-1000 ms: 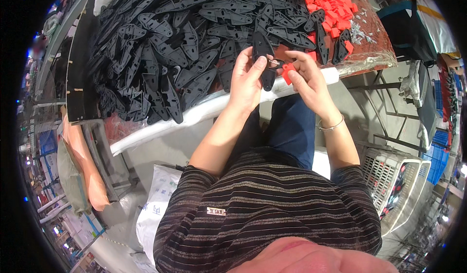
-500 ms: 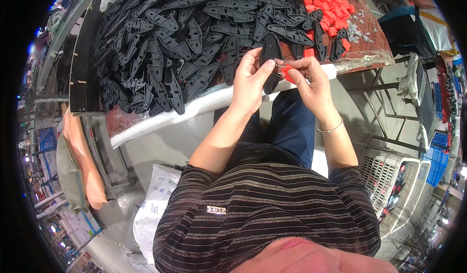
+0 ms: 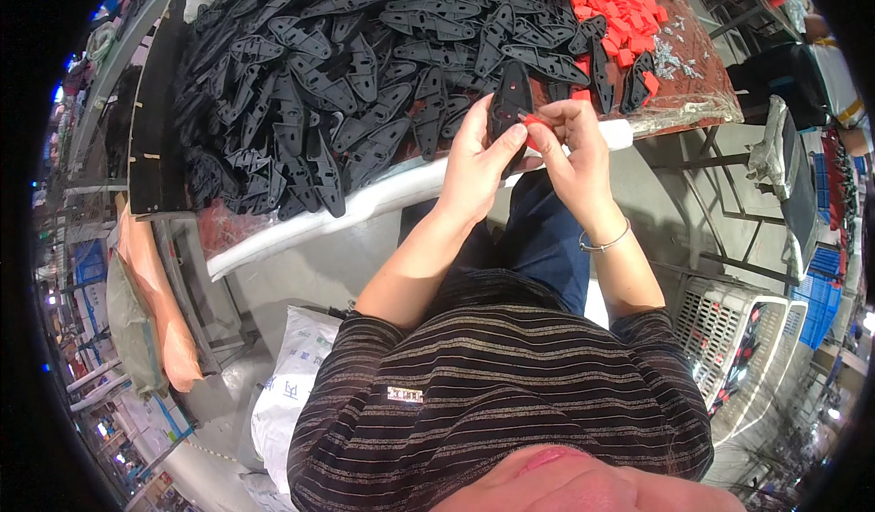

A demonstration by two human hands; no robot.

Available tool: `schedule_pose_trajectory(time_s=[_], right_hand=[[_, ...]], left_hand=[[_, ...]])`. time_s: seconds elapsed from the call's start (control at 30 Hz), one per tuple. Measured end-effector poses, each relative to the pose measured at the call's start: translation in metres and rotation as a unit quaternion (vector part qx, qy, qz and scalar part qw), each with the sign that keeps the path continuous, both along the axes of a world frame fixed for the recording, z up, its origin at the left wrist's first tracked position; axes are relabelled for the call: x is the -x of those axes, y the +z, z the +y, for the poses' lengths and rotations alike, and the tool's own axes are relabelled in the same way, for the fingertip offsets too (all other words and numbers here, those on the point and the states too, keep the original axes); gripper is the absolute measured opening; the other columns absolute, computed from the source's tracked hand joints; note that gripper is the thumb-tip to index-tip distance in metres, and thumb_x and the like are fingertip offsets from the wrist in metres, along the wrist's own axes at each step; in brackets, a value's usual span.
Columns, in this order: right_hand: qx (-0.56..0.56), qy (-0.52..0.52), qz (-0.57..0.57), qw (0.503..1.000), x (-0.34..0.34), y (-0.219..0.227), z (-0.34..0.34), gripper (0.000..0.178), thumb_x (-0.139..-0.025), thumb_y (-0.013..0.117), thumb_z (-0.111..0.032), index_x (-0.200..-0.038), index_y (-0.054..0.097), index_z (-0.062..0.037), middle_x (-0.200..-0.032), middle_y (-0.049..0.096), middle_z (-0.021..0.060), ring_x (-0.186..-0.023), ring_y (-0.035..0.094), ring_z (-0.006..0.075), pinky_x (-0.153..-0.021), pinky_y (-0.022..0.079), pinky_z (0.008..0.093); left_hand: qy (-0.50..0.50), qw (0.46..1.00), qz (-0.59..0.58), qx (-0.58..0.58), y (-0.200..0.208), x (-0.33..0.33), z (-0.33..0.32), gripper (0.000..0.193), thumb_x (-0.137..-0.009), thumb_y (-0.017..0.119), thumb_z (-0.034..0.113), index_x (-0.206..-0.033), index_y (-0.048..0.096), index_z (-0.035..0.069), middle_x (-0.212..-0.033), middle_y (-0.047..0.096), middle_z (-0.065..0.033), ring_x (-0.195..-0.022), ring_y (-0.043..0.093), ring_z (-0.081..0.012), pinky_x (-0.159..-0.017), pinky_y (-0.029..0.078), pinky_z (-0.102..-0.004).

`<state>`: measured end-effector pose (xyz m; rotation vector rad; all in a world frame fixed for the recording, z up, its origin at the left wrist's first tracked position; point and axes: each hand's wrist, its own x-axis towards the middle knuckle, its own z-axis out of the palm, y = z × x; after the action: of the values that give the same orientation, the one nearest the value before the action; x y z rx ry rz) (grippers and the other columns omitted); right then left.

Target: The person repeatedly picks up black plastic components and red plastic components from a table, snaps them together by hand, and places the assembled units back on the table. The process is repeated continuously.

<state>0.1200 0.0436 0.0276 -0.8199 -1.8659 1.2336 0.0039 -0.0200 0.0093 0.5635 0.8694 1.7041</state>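
Observation:
My left hand (image 3: pixel 476 158) grips a long black plastic part (image 3: pixel 512 93) with tapered ends, holding it over the near edge of the table. Against that part, the fingers of my right hand (image 3: pixel 576 152) pinch a small red plastic piece (image 3: pixel 534 129). A small metal spring sits by the red piece, mostly hidden by my fingers now. Just beyond my hands lies a big heap of similar black plastic parts (image 3: pixel 310 83). Red plastic pieces (image 3: pixel 620 15) are piled at the far right of the table, with small metal springs (image 3: pixel 670 56) scattered beside them.
A white padded roll (image 3: pixel 365 204) runs along the table's near edge. White plastic crates (image 3: pixel 720 330) stand on the floor at the right, and a white sack (image 3: pixel 290 393) at the lower left. Metal frame legs (image 3: pixel 720 202) rise on the right.
My right hand has moved left and brought the red piece against the black part. The spring, plainly visible between them before, is now mostly covered.

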Motion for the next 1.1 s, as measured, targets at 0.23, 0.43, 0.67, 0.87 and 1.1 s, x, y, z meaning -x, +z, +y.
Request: schedule_pose_trajectory(time_s=[0.23, 0.43, 0.67, 0.87, 1.1], right_hand=[[0.202, 0.132, 0.275, 0.931, 0.023, 0.005, 0.014, 0.051, -0.091, 0.05, -0.026, -0.132, 0.032, -0.0014, -0.113, 0.053, 0.0153, -0.103, 0.052, 0.0209, -0.09, 0.043, 0.0325], [0.203, 0.091, 0.257, 0.941, 0.027, 0.004, 0.01, 0.027, -0.093, 0.047, -0.019, -0.113, 0.047, -0.001, -0.089, 0.057, 0.0083, -0.081, 0.056, 0.0141, -0.076, 0.047, 0.0271], [0.2, 0.07, 0.267, 0.94, 0.026, 0.002, 0.011, 0.023, -0.092, 0.047, -0.016, -0.109, 0.048, -0.001, -0.085, 0.057, 0.0075, -0.078, 0.055, 0.0137, -0.073, 0.047, 0.0267], [0.176, 0.028, 0.281, 0.943, 0.028, -0.008, 0.009, 0.014, -0.092, 0.044, -0.015, -0.094, 0.048, -0.0017, -0.075, 0.05, 0.0049, -0.068, 0.049, 0.0112, -0.066, 0.046, 0.0261], [0.195, 0.04, 0.255, 0.946, 0.025, -0.007, 0.022, 0.018, -0.093, 0.045, -0.017, -0.102, 0.048, -0.0013, -0.078, 0.053, 0.0061, -0.072, 0.052, 0.0128, -0.071, 0.045, 0.026]], left_hand=[[-0.078, 0.997, 0.005, 0.019, 0.002, -0.017, -0.005, 0.044, -0.093, 0.05, 0.016, -0.132, 0.033, 0.004, -0.113, 0.053, -0.0065, -0.091, 0.057, -0.0118, -0.061, 0.054, -0.0247], [-0.074, 0.991, 0.109, -0.005, 0.012, -0.013, -0.012, 0.056, -0.09, 0.056, 0.017, -0.136, 0.026, 0.004, -0.118, 0.048, -0.005, -0.091, 0.053, -0.0095, -0.057, 0.049, -0.0209], [-0.092, 0.989, 0.116, 0.02, 0.001, -0.013, -0.01, 0.062, -0.091, 0.054, 0.015, -0.141, 0.018, 0.006, -0.119, 0.045, -0.0049, -0.084, 0.05, -0.0062, -0.058, 0.042, -0.0183], [-0.08, 0.988, 0.126, 0.035, 0.005, -0.028, -0.015, 0.055, -0.096, 0.043, 0.012, -0.143, 0.015, 0.007, -0.107, 0.048, -0.0042, -0.069, 0.047, -0.0065, -0.058, 0.042, -0.0183], [-0.064, 0.998, 0.023, -0.003, -0.003, -0.025, 0.001, 0.049, -0.094, 0.044, 0.006, -0.138, 0.024, 0.004, -0.102, 0.05, -0.0052, -0.076, 0.049, -0.0085, -0.062, 0.045, -0.0208]])
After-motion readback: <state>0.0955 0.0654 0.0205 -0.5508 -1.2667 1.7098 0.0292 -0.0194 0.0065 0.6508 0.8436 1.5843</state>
